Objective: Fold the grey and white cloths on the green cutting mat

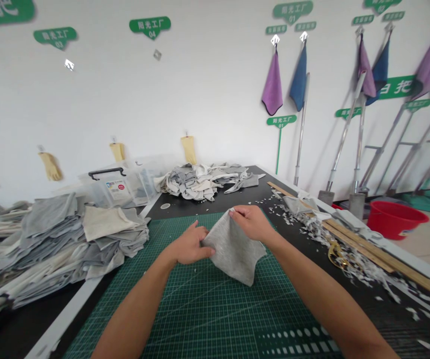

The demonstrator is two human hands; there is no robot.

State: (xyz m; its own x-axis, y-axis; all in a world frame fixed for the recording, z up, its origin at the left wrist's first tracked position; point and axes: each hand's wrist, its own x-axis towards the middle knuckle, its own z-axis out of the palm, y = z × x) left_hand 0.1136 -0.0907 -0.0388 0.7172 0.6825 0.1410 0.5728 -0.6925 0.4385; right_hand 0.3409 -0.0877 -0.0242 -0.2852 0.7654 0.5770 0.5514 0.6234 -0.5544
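- Head view: a grey cloth (pixel 235 252) is raised, tilted, over the green cutting mat (pixel 200 319), between both hands; whether its lowest tip touches the mat, I cannot tell.
- Right hand (pixel 252 222): thumb and forefinger pinch the cloth's top corner, so the fabric hangs below those fingertips.
- Left hand (pixel 192 243): it meets the cloth's left edge, thumb and fingers somewhat apart; whether they grip the fabric, I cannot tell. From here the cloth lies to the right.
- Neither hand is clearly nearer, since both touch it. An upper edge slants from the left hand up to the right pinch; the cloth shows no clear long axis.
- Stacked cloths (pixel 58 239) lie well to the left; a loose heap of cloths (pixel 196 182) sits beyond the mat.
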